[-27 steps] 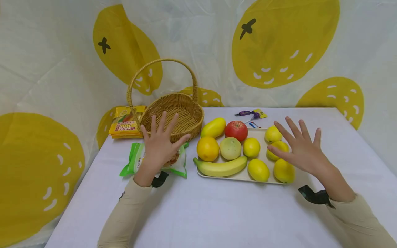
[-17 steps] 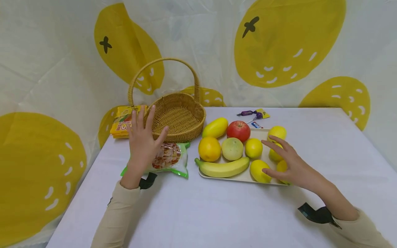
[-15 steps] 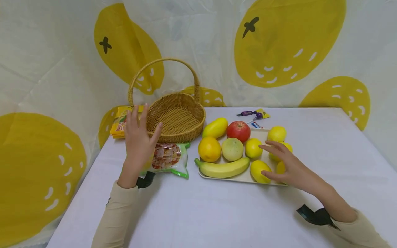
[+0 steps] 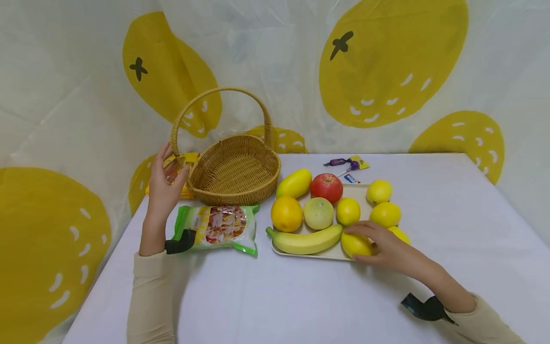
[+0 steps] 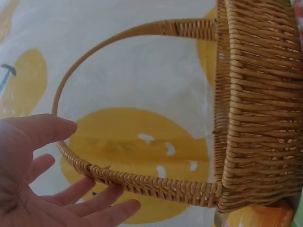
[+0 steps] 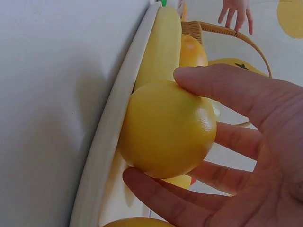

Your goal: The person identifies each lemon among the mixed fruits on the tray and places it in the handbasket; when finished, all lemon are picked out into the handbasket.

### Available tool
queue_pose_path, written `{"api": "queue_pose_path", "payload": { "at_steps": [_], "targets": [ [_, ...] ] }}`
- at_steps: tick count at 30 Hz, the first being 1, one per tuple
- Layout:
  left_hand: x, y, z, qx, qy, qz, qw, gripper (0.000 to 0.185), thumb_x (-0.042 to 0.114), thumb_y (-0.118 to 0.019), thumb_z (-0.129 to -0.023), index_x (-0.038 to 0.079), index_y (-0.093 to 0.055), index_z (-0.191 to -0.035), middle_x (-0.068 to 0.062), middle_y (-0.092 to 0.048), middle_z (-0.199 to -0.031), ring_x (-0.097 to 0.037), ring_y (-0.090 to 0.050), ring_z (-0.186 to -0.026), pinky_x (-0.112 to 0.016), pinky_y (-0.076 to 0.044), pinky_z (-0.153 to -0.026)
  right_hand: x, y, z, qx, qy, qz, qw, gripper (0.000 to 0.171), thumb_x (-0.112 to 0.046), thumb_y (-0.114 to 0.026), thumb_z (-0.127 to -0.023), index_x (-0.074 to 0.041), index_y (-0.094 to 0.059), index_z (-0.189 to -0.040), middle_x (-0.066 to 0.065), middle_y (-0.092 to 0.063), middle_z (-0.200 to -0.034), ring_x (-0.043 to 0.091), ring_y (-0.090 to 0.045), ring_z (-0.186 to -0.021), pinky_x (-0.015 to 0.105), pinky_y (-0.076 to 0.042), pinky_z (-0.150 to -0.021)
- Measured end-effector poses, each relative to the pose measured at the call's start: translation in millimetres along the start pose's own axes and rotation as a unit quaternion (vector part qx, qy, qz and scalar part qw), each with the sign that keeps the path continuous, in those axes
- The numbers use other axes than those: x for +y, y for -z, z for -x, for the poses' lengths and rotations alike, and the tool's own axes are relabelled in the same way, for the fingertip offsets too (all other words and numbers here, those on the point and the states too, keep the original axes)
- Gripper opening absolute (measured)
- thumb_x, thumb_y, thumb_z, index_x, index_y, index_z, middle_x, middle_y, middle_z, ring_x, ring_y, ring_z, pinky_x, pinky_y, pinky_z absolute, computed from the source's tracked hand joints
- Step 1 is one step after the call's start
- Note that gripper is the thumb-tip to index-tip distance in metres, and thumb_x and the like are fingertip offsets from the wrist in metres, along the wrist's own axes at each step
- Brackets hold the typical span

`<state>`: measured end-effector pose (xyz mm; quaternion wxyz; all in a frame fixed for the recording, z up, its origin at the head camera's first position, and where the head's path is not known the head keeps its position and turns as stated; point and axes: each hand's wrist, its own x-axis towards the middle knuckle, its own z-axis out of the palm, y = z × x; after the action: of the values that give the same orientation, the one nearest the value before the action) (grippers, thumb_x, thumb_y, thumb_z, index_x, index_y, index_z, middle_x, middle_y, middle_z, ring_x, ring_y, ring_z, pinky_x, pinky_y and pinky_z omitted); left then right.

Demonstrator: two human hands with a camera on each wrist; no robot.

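Observation:
My left hand [image 4: 165, 188] is raised at the left side of the wicker basket's [image 4: 234, 198] tall handle [image 4: 223, 89]. In the left wrist view its loose fingers [image 5: 106, 198] lie along the handle's far side, the thumb standing apart on the near side. My right hand [image 4: 382, 246] grips a lemon [image 4: 355, 246] at the front edge of the cream tray [image 4: 365, 205]. In the right wrist view the thumb rests on one side of that lemon [image 6: 168, 130] and the fingers curl under the other. Beside it lies a banana [image 4: 307, 242].
The tray also bears an orange [image 4: 286, 214], a pale green fruit [image 4: 318, 213], a mango [image 4: 294, 183], a pomegranate [image 4: 326, 188] and several more lemons [image 4: 386, 215]. A green-edged food bag [image 4: 223, 227] lies before the basket. Wrapped candies [image 4: 337, 162] lie behind the tray.
My left hand has moved left and away from over the bag to the basket handle. My right hand has come down and left onto the front lemon and closed round it.

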<state>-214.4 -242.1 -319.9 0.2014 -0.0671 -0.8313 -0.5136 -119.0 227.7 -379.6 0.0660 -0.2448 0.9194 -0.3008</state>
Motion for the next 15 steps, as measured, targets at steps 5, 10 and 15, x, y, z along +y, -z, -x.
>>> {"api": "queue_pose_path", "payload": {
  "at_steps": [5,10,15],
  "targets": [
    [18.7,0.8,-6.5,0.003,0.015,0.019,0.9997,0.072,-0.001,-0.054,-0.097,0.014,-0.017,-0.157,-0.020,-0.027,-0.153,-0.041,-0.035,-0.138,-0.055,-0.033,-0.110,1,-2,0,0.013,0.007,-0.001,1.000,0.050,-0.020,-0.080,-0.080,-0.006,-0.063,-0.125,0.013,-0.061,-0.126,0.036,-0.053,-0.115,0.055,-0.048,-0.094],
    [14.6,-0.3,-12.0,0.009,0.003,-0.010,0.9999,0.063,0.001,-0.050,-0.099,0.013,-0.025,-0.155,-0.020,-0.030,-0.151,-0.041,-0.038,-0.136,-0.056,-0.040,-0.104,4,-6,0,0.026,0.022,0.006,0.999,0.049,-0.018,-0.082,-0.079,-0.007,-0.063,-0.123,0.008,-0.064,-0.124,0.032,-0.055,-0.114,0.055,-0.047,-0.095],
    [-9.7,-2.6,-16.3,0.038,-0.021,-0.028,0.9987,0.059,0.003,-0.052,-0.099,0.020,-0.035,-0.152,-0.014,-0.036,-0.147,-0.036,-0.045,-0.131,-0.055,-0.044,-0.101,5,-6,-1,0.027,0.016,0.008,0.999,0.049,-0.021,-0.082,-0.078,-0.008,-0.064,-0.122,0.007,-0.064,-0.123,0.028,-0.056,-0.111,0.045,-0.052,-0.092]
  ]
}}
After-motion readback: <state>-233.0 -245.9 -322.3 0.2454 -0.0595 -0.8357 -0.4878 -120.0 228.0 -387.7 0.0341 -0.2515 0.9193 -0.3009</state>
